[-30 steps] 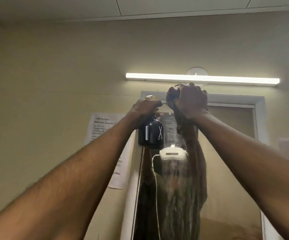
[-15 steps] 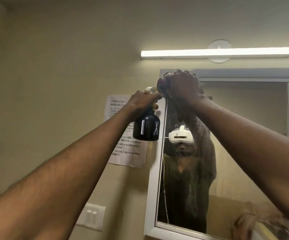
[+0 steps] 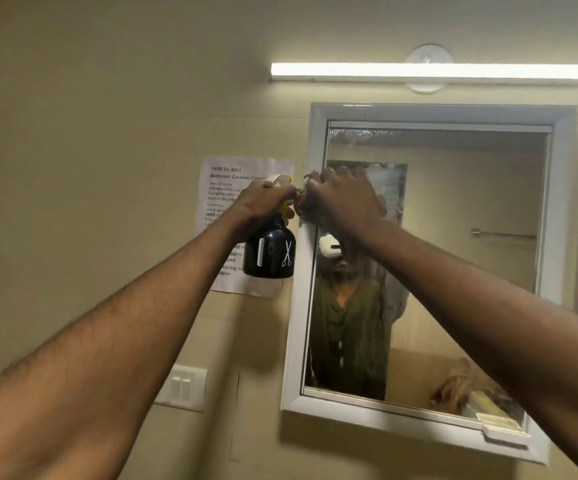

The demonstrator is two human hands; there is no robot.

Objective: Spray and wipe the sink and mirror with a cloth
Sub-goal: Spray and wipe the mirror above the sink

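Note:
A white-framed mirror [image 3: 453, 188] hangs on the beige wall, streaked with wet smears along its top and left side. My right hand [image 3: 343, 199] presses a bunched cloth [image 3: 303, 206], mostly hidden under the fingers, against the mirror's left frame edge. My left hand [image 3: 266, 202] grips the neck of a black spray bottle [image 3: 270, 252] with a yellow-white trigger head, held just left of the mirror frame and touching my right hand. The sink is out of view.
A printed paper notice [image 3: 225, 188] is taped to the wall behind the bottle. A white light switch [image 3: 183, 388] sits below it. A lit tube light [image 3: 436, 71] runs above the mirror. The mirror reflects a person and a towel rail [image 3: 502, 233].
My right hand with the cloth has slid from the mirror's top left corner down along the left edge. The left hand with the bottle came down alongside it, and the view tilted lower.

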